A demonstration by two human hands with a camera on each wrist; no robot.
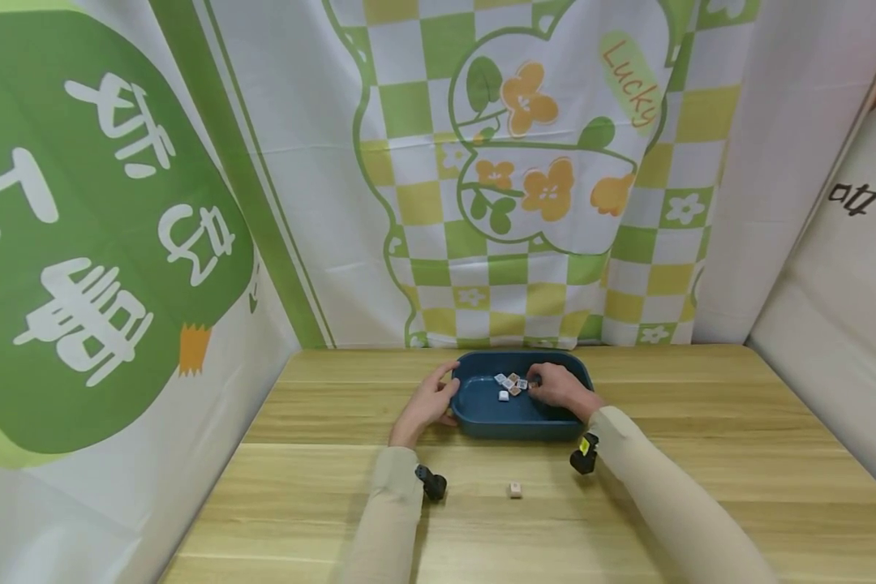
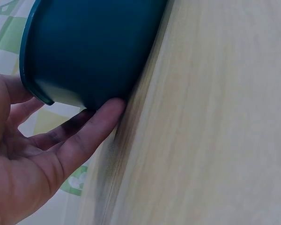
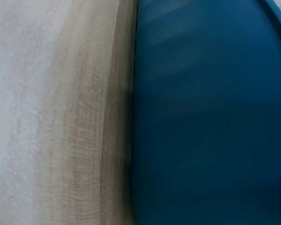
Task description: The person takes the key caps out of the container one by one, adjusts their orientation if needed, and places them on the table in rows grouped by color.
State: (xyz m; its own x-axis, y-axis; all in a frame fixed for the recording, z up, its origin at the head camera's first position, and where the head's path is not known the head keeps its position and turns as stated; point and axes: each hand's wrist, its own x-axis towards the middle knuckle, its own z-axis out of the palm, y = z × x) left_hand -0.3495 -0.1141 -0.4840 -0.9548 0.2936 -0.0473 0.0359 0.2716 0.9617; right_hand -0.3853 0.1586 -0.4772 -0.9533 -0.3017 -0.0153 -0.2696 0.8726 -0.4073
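A dark blue rectangular basin stands on the table. At its left end my left hand holds the wall, with fingers at the rim; in the left wrist view the fingertips touch the outer side close to the tabletop. Inside the basin lie several small blocks, white and orange-brown, some with dark marks. My right hand reaches over the near right rim and pinches a small brownish block beside the cluster. The right wrist view shows the basin's outer wall but not the hand.
One pale small block with a mark on top lies on the wooden table between my forearms. Behind the basin hangs a green and yellow checkered cloth. White printed curtains close in both sides.
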